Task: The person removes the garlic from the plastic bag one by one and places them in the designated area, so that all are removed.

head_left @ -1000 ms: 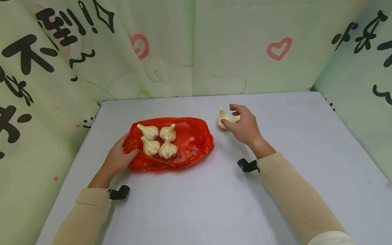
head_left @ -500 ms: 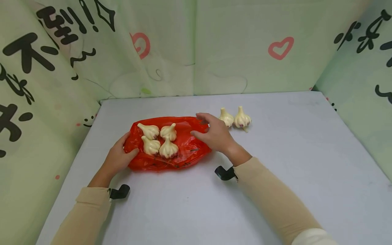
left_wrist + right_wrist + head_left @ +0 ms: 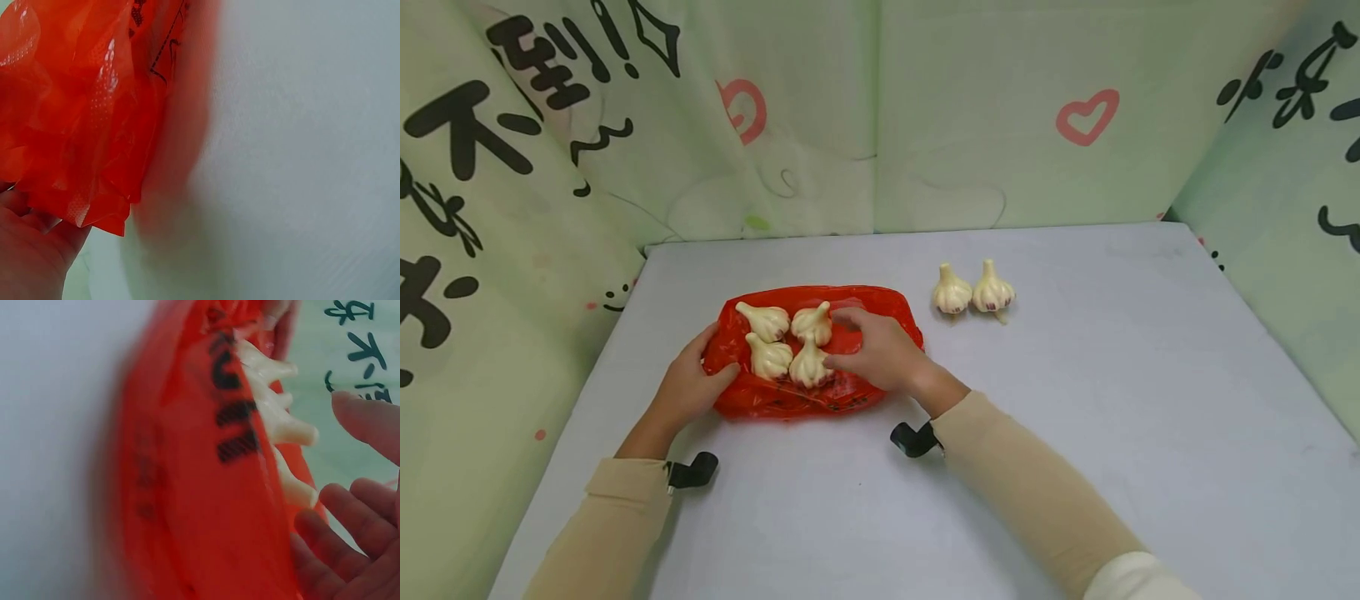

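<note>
Head view, and the right hand has swung left from two loose bulbs to the red bag, fingers spread, putting its four garlic bulbs within reach; the left hand pinches the bag's edge

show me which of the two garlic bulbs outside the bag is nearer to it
The left bulb of the pair, in the head view: it sits between the red bag and the other bulb.

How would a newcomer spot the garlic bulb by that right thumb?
On the white table lies a red bag held by the left hand. Of the four bulbs inside, take the near row's right one. Unlike its neighbours, it lies beside the thumb of the right hand.
</note>
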{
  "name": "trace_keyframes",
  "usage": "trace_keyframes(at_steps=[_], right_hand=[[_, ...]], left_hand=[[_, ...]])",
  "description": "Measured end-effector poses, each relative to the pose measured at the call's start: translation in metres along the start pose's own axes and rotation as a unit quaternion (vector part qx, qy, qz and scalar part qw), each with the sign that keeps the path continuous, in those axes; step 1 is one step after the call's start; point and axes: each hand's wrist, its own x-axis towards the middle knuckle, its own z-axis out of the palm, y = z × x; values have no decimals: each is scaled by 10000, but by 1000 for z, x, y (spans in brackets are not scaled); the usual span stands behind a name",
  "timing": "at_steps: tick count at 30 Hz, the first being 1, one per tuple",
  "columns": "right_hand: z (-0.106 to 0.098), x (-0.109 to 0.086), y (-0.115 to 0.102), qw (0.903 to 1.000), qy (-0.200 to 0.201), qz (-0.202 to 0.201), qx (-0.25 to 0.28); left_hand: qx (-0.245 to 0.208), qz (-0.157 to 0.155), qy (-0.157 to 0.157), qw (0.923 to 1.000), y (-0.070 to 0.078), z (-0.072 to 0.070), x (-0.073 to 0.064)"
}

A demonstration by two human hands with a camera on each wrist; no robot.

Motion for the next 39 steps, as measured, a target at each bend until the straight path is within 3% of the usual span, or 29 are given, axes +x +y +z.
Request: trace_keyframes(at_steps=[7,19,39], right_hand=[[16,4,-3,9986,-373,368,-91],[41,10,-4,9965,-693,425,-192],[40,13,2,9949,-781,588,-258]], left_hand=[[60,26,4,10000,-1,0,2],[34,24,-30,10000,-1,0,-2],[32,4,3,10000,-1,2,-1]])
